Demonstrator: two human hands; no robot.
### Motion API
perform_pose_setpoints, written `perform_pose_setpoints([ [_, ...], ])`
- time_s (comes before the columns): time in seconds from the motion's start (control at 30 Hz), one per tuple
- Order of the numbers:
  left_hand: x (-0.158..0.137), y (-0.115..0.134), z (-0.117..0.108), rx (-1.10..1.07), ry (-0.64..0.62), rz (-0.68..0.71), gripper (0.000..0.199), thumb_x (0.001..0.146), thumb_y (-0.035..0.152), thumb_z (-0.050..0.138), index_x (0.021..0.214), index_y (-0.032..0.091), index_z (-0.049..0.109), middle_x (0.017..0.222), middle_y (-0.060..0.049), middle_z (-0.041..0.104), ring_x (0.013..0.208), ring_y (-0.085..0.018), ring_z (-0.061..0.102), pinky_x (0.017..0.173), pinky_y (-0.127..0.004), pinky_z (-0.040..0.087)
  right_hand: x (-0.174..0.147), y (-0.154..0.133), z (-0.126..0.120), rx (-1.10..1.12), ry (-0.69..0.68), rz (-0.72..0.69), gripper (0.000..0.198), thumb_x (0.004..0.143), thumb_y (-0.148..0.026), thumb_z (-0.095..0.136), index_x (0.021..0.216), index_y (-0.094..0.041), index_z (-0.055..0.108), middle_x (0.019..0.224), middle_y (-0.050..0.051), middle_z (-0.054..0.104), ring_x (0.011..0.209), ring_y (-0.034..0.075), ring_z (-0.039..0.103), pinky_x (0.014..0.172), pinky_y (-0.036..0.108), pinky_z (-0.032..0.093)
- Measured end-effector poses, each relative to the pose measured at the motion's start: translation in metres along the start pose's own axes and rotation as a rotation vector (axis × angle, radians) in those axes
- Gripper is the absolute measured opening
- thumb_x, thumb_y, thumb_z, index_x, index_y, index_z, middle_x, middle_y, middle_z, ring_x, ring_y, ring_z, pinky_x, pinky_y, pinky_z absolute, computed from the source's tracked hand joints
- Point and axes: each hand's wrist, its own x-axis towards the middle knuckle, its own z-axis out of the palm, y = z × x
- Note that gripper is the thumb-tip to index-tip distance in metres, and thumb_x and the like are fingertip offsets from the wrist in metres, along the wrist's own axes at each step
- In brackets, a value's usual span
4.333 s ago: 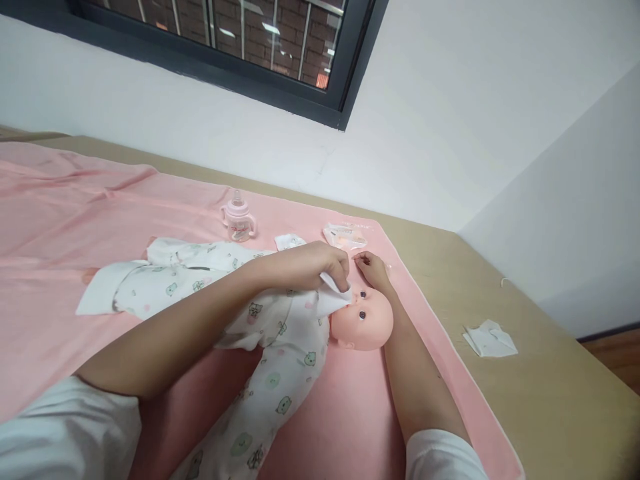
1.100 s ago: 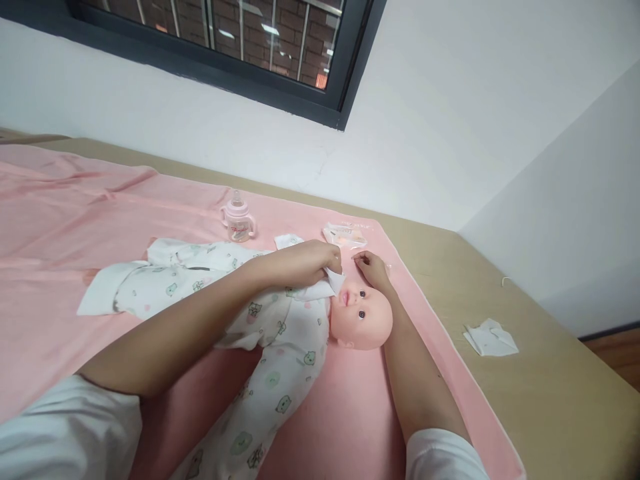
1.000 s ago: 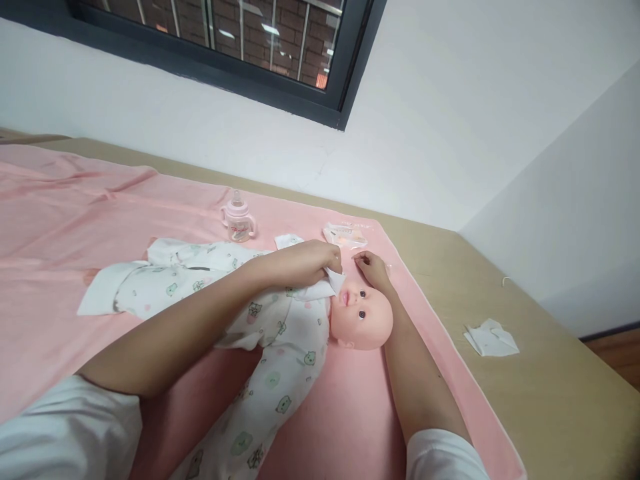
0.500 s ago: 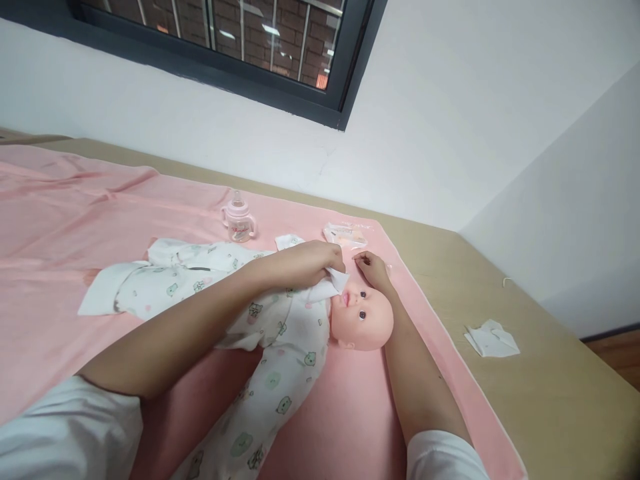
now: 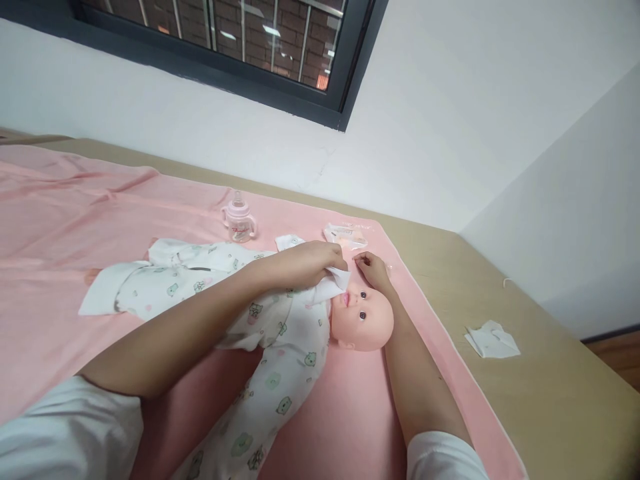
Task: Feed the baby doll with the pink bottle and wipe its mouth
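A baby doll point(image 5: 364, 320) lies on its back on a pink blanket point(image 5: 345, 407), head to the right, dressed in a white printed outfit point(image 5: 295, 333). Over its chest, my left hand point(image 5: 320, 260) is closed on a white tissue point(image 5: 333, 283), whose corner hangs by the doll's chin and mouth. Beyond the doll's head my right hand point(image 5: 373, 269) rests on the blanket with loosely curved fingers, and nothing shows in it. That forearm passes around the top of the doll's head.
A pink-handled baby bottle point(image 5: 239, 220) stands on the blanket at the back. Near it lies a clear-wrapped packet point(image 5: 346, 235). One crumpled white tissue point(image 5: 493, 339) is on the wooden table point(image 5: 450, 280) at right. Behind are a wall and a dark-framed window point(image 5: 320, 107).
Almost nothing differs. The tissue in my left hand has shifted very slightly toward the doll's mouth.
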Motion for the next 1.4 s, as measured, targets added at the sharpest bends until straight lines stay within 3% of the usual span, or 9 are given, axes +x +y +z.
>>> perform_pose_setpoints([
  [0.3,0.000,-0.003,0.001,-0.004,0.003,0.026,0.026,0.064,-0.003,0.040,0.069,0.015,0.059,0.091,-0.005,0.056,0.076,-0.016,0.053,0.062,-0.027,0.033,-0.001,0.000,0.000,0.013,0.002,-0.022,0.015,0.079,-0.021,0.054,0.084,-0.020,0.067,0.095,0.004,0.073,0.087,0.018,0.064,0.090,0.036,0.050],
  [0.57,0.002,-0.001,0.002,0.027,0.026,0.010,0.033,0.066,-0.002,0.040,0.074,0.015,0.067,0.097,-0.005,0.058,0.080,-0.016,0.054,0.065,-0.026,0.035,-0.001,0.001,0.000,0.010,-0.005,-0.024,0.018,0.078,-0.020,0.051,0.085,-0.019,0.067,0.096,0.005,0.072,0.087,0.018,0.064,0.090,0.036,0.050],
  [0.9,-0.002,0.011,-0.006,-0.189,-0.069,0.040,0.051,0.063,-0.011,0.039,0.085,0.017,0.074,0.095,-0.002,0.059,0.084,-0.012,0.056,0.068,-0.021,0.036,0.000,0.002,0.000,0.013,0.001,-0.020,0.018,0.076,-0.021,0.050,0.084,-0.019,0.067,0.094,0.005,0.072,0.084,0.018,0.063,0.088,0.036,0.050],
  [1.17,-0.002,0.004,0.001,-0.170,-0.106,0.090,0.035,0.063,-0.008,0.040,0.068,0.015,0.065,0.090,-0.001,0.055,0.075,-0.012,0.053,0.064,-0.024,0.035,0.001,0.001,0.001,0.012,-0.006,-0.008,0.018,0.076,-0.021,0.050,0.084,-0.019,0.066,0.094,0.005,0.072,0.085,0.018,0.063,0.086,0.035,0.050],
  [1.4,-0.001,0.003,0.003,-0.148,-0.055,0.069,0.026,0.067,-0.002,0.041,0.069,0.016,0.060,0.097,-0.004,0.058,0.085,-0.017,0.056,0.067,-0.027,0.038,0.000,0.002,0.001,0.020,0.002,-0.009,0.019,0.076,-0.021,0.050,0.084,-0.019,0.067,0.094,0.005,0.071,0.084,0.018,0.063,0.088,0.036,0.050],
])
